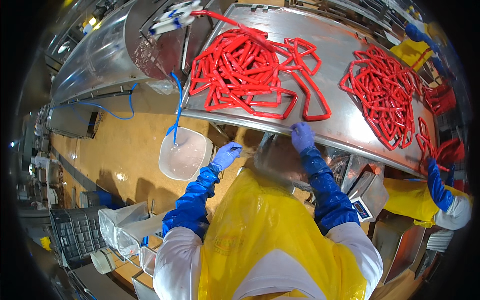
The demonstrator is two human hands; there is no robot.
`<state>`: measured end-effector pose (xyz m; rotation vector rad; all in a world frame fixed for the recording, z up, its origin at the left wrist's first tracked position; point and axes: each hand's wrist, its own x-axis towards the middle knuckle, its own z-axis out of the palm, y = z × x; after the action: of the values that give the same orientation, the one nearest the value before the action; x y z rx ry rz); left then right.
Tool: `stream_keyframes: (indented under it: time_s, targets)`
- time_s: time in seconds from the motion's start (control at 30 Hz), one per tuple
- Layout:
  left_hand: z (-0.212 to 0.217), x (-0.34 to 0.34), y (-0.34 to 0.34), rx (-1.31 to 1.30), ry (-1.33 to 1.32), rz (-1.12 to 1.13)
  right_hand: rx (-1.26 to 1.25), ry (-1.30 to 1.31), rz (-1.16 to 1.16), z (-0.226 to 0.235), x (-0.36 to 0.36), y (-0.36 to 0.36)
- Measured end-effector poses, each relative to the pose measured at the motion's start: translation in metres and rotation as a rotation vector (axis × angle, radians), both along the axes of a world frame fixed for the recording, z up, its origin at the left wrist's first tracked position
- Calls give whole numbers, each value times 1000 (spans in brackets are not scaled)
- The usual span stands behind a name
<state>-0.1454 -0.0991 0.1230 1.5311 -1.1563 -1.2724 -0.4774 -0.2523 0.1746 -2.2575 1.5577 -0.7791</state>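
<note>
A big heap of red linked sausages [245, 70] lies on the left part of the steel table [280, 25]. From it a loop of links [312, 100] reaches toward the front edge. My right hand [303, 137], in a purple glove, is at that edge just below the loop, fingers forward and empty. My left hand [227, 156], gloved alike, hangs off the table beside a white tub [185, 154]. Its fingers are pinched together, with something small and dark at their tips that I cannot make out.
A second sausage heap [382, 95] lies on the right, by co-workers in yellow aprons. A rope of links runs from a white and blue machine head [175, 17] at the far left. A blue hose [178, 100] hangs into the tub. A digital scale [362, 207] stands right of me.
</note>
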Motion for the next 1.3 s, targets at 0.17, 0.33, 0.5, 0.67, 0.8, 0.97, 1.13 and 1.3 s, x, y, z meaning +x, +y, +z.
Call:
stream_keyframes:
  time_s: [0.17, 0.33, 0.5, 0.67, 0.8, 0.97, 1.13, 1.3]
  targets:
    - [4, 24, -3, 45, -53, 133, 19, 61, -98, -45, -77, -21]
    - [-36, 91, 33, -74, -796, 441, -32, 97, -124, -49, -72, -14]
    - [-39, 82, 52, 138, -903, 338, -30, 174, -188, -50, -62, -10]
    - [13, 50, -43, -316, -886, 192, 41, 124, -128, -19, -48, 0]
    - [87, 28, -179, -642, -872, 137, 238, -278, 93, -10, -17, 31]
    - [119, 36, -290, -480, -1526, -125, 681, -467, 360, 15, 10, 82]
    - [160, 6, -328, -297, -1619, -625, 895, -593, 277, 39, 2, 76]
    - [154, -66, -295, -345, -675, -428, 485, -772, 167, 48, 53, 6]
